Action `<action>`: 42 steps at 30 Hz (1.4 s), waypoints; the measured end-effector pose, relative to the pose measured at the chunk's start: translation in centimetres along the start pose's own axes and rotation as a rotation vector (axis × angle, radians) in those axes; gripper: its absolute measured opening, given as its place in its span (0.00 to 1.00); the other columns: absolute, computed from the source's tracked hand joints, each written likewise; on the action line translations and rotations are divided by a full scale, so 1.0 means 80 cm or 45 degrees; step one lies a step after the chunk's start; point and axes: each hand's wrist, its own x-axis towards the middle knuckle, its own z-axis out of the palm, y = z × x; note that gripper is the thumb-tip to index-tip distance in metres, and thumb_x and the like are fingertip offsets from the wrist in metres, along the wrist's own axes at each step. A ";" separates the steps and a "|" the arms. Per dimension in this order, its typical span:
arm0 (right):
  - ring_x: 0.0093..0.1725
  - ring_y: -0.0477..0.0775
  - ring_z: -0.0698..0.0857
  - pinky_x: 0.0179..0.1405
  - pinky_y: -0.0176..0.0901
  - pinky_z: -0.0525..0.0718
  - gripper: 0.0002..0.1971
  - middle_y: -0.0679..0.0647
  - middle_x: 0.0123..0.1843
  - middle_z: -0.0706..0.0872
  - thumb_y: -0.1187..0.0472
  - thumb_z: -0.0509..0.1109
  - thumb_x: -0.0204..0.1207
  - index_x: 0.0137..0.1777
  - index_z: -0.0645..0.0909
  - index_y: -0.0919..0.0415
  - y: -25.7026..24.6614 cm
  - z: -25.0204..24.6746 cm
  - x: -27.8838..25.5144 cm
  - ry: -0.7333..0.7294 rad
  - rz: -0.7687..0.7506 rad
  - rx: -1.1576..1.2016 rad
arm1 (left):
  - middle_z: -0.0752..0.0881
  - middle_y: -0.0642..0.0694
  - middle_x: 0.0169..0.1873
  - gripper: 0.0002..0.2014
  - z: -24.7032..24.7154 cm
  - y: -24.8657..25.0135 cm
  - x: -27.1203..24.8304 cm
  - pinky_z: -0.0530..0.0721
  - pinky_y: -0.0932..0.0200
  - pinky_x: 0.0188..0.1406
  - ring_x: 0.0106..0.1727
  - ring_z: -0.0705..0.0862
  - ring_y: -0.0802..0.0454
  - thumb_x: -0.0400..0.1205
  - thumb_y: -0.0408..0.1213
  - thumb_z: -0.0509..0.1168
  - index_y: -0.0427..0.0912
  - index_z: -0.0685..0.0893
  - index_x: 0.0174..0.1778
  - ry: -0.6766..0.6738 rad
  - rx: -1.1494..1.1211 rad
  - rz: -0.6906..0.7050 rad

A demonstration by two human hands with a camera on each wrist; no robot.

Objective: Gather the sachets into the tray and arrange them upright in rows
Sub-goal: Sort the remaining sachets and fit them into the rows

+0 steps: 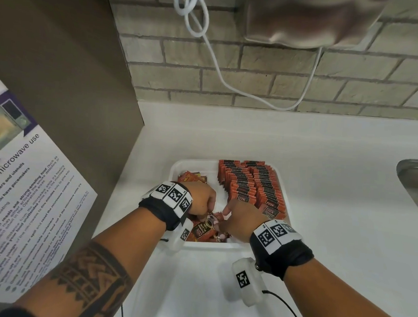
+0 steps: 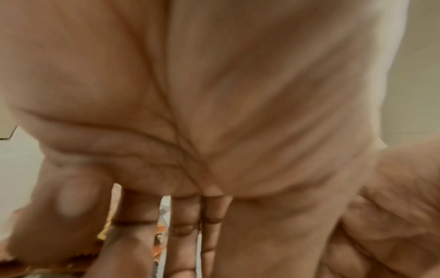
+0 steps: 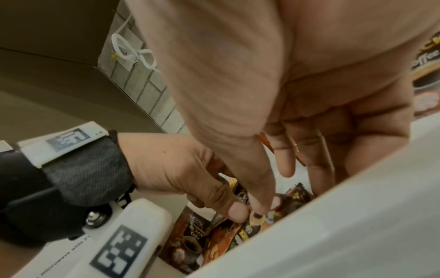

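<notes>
While two upright rows of sachets (image 1: 251, 185) already fill the right side of the tray (image 1: 178, 166) at frame centre, loose sachets (image 1: 202, 231) remain at its lower left. Both the left hand (image 1: 200, 199) and right hand (image 1: 238, 219) pinch these loose packets, apparently collecting them for standing.

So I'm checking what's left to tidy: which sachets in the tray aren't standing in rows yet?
The loose sachets lying flat at the near left of the tray, under both hands; the rows on the right stand upright.
</notes>
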 end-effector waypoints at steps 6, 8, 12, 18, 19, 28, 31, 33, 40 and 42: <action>0.61 0.56 0.85 0.49 0.43 0.77 0.21 0.56 0.62 0.86 0.50 0.75 0.77 0.66 0.80 0.60 -0.006 -0.003 -0.002 -0.059 -0.025 -0.020 | 0.86 0.49 0.58 0.22 -0.005 0.009 -0.008 0.83 0.57 0.52 0.58 0.83 0.49 0.79 0.32 0.72 0.49 0.84 0.70 -0.083 0.098 0.022; 0.61 0.56 0.84 0.54 0.45 0.79 0.22 0.56 0.63 0.86 0.50 0.74 0.78 0.66 0.80 0.60 -0.007 -0.002 -0.003 -0.058 -0.035 -0.055 | 0.85 0.49 0.63 0.23 -0.006 0.013 -0.011 0.79 0.59 0.48 0.58 0.82 0.50 0.79 0.34 0.71 0.50 0.83 0.72 -0.092 0.150 0.027; 0.61 0.56 0.85 0.51 0.46 0.76 0.20 0.55 0.62 0.88 0.50 0.73 0.78 0.65 0.81 0.61 -0.006 -0.003 -0.004 -0.064 -0.056 -0.097 | 0.85 0.48 0.64 0.23 -0.005 0.016 -0.012 0.76 0.59 0.46 0.55 0.80 0.50 0.78 0.34 0.71 0.49 0.82 0.70 -0.101 0.168 0.018; 0.60 0.58 0.86 0.58 0.48 0.83 0.25 0.59 0.62 0.87 0.45 0.72 0.78 0.66 0.82 0.63 -0.003 0.000 -0.005 -0.057 -0.087 -0.078 | 0.82 0.51 0.50 0.18 -0.007 0.004 -0.012 0.82 0.55 0.51 0.51 0.81 0.51 0.75 0.33 0.74 0.57 0.79 0.55 -0.094 0.040 0.036; 0.60 0.57 0.86 0.59 0.49 0.84 0.25 0.58 0.61 0.87 0.44 0.72 0.78 0.66 0.82 0.62 -0.004 0.001 -0.004 -0.063 -0.102 -0.067 | 0.82 0.52 0.49 0.18 -0.009 0.003 -0.014 0.83 0.54 0.53 0.52 0.82 0.50 0.75 0.33 0.75 0.56 0.80 0.55 -0.098 0.011 0.048; 0.33 0.50 0.77 0.30 0.42 0.71 0.19 0.50 0.31 0.77 0.48 0.74 0.77 0.31 0.75 0.56 -0.010 0.010 0.001 0.031 -0.147 0.090 | 0.88 0.50 0.49 0.21 -0.020 -0.017 -0.027 0.88 0.49 0.54 0.48 0.86 0.53 0.73 0.23 0.75 0.50 0.85 0.57 -0.050 -0.380 0.116; 0.29 0.49 0.74 0.28 0.41 0.69 0.21 0.49 0.28 0.73 0.53 0.73 0.78 0.28 0.70 0.56 -0.008 0.004 -0.001 0.088 -0.164 0.147 | 0.86 0.50 0.57 0.21 -0.021 -0.022 -0.032 0.85 0.59 0.42 0.48 0.84 0.55 0.77 0.22 0.69 0.49 0.84 0.62 -0.028 -0.401 0.070; 0.30 0.52 0.78 0.29 0.42 0.73 0.18 0.52 0.29 0.77 0.54 0.73 0.77 0.29 0.74 0.59 -0.007 -0.003 -0.002 0.109 -0.189 0.161 | 0.85 0.50 0.59 0.21 -0.021 -0.023 -0.036 0.82 0.62 0.41 0.52 0.84 0.52 0.80 0.24 0.65 0.51 0.84 0.63 0.006 -0.375 0.029; 0.31 0.47 0.83 0.30 0.41 0.80 0.09 0.49 0.33 0.86 0.53 0.72 0.78 0.39 0.86 0.55 0.007 -0.020 -0.007 0.158 -0.237 0.223 | 0.86 0.49 0.58 0.16 -0.015 -0.022 -0.039 0.78 0.58 0.51 0.57 0.82 0.49 0.82 0.29 0.66 0.46 0.85 0.64 0.017 -0.158 0.012; 0.28 0.46 0.80 0.29 0.39 0.75 0.10 0.48 0.30 0.83 0.54 0.73 0.78 0.36 0.83 0.54 0.013 -0.027 -0.012 0.191 -0.246 0.252 | 0.88 0.51 0.50 0.15 -0.013 -0.022 -0.039 0.80 0.60 0.44 0.49 0.84 0.51 0.82 0.29 0.65 0.46 0.87 0.62 -0.005 -0.148 0.009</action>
